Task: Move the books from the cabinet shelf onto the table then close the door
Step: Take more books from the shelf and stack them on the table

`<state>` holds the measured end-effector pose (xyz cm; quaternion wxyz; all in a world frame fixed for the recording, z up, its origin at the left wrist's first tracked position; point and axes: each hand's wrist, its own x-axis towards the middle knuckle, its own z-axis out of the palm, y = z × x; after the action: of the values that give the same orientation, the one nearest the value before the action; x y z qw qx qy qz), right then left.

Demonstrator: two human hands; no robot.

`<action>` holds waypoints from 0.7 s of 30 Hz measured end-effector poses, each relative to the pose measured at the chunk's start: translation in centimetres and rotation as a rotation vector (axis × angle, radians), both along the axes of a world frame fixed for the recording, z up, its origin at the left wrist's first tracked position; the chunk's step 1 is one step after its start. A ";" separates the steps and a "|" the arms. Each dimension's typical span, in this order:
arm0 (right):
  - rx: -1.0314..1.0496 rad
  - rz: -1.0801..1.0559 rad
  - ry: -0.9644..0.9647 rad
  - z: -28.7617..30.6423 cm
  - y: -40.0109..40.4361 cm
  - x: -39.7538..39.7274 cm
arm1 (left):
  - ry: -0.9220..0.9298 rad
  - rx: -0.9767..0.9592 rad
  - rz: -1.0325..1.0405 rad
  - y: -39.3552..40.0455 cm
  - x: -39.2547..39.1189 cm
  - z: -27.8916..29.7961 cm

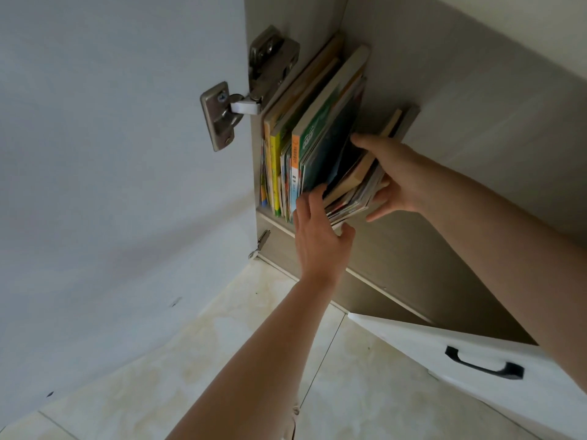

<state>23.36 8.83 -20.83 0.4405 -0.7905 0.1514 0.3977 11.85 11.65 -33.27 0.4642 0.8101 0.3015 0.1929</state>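
A row of upright books (320, 134) stands at the left end of a cabinet shelf (273, 221). The rightmost few, a thin bundle of books (352, 193), lean to the right. My right hand (395, 177) grips that bundle from the right, thumb on top and fingers underneath. My left hand (319, 236) has its fingertips pushed in between the bundle and the green-covered book, thumb under the bundle's lower edge. The cabinet door (120, 154) stands wide open at the left, hung on a metal hinge (235, 106). No table is in view.
A lower white door with a black handle (484, 366) hangs open at the lower right, under my right forearm. Pale floor tiles (241, 338) lie below. A second small hinge (261, 244) sits just under the shelf.
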 end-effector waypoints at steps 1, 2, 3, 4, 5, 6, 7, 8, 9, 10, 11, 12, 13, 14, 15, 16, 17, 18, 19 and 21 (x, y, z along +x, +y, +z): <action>-0.014 -0.019 -0.021 -0.2 0.1 -0.1 | 0.012 0.027 -0.015 0.0 0.1 -0.2; -0.022 -0.032 -0.041 -0.3 0.2 -0.2 | 0.021 0.048 -0.040 -0.1 0.1 -0.4; -0.032 -0.038 -0.052 -0.3 0.3 -0.3 | 0.028 0.056 -0.069 -0.1 0.1 -0.6; -0.047 -0.040 -0.062 -0.3 0.3 -0.4 | 0.034 0.048 -0.095 -0.1 0.1 -0.9; -0.062 -0.042 -0.080 -0.2 0.3 -0.5 | 0.039 0.028 -0.118 -0.1 0.2 -1.1; -0.077 -0.046 -0.104 -0.2 0.3 -0.5 | 0.043 0.001 -0.136 -0.1 0.3 -1.2; -0.089 -0.041 -0.127 -0.3 0.2 -0.5 | 0.050 -0.023 -0.153 0.0 0.4 -1.3; -0.101 -0.027 -0.149 -0.4 0.2 -0.5 | 0.063 -0.039 -0.170 0.1 0.6 -1.3; -0.111 -0.008 -0.167 -0.6 0.1 -0.6 | 0.080 -0.043 -0.192 0.3 0.9 -1.4; -0.122 0.006 -0.189 -0.8 0.1 -0.7 | 0.099 -0.038 -0.216 0.6 1.2 -1.5; -0.136 0.013 -0.212 -1.0 0.1 -0.7 | 0.114 -0.024 -0.236 0.9 1.5 -1.6; -0.152 0.013 -0.239 -1.2 0.1 -0.7 | 0.126 -0.006 -0.244 1.2 1.8 -1.8; -0.168 0.004 -0.262 -1.4 0.1 -0.7 | 0.128 0.012 -0.243 1.5 2.0 -1.8; -0.176 -0.011 -0.283 -1.5 0.1 -0.7 | 0.123 0.029 -0.243 1.7 2.2 -1.8; -0.178 -0.023 -0.299 -1.6 0.0 -0.8 | 0.117 0.042 -0.253 1.9 2.2 -1.7; -0.179 -0.026 -0.309 -1.6 -0.2 -1.0 | 0.112 0.051 -0.273 1.9 2.0 -1.6; -0.184 -0.017 -0.313 -1.6 -0.5 -1.1 | 0.105 0.062 -0.299 2.0 1.7 -1.5; -0.193 0.000 -0.312 -1.6 -0.8 -1.4 | 0.093 0.078 -0.324 1.9 1.2 -1.3; -0.199 0.016 -0.304 -1.4 -1.2 -1.8 | 0.075 0.094 -0.339 1.8 0.6 -1.2; -0.191 0.023 -0.277 -0.9 -1.9 -3.0 | 0.036 0.110 -0.341 1.4 -1.2 -1.0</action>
<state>20.31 6.96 -21.74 0.3753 -0.8778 0.1171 0.2737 10.63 13.06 -34.27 0.4397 0.8771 0.1570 0.1130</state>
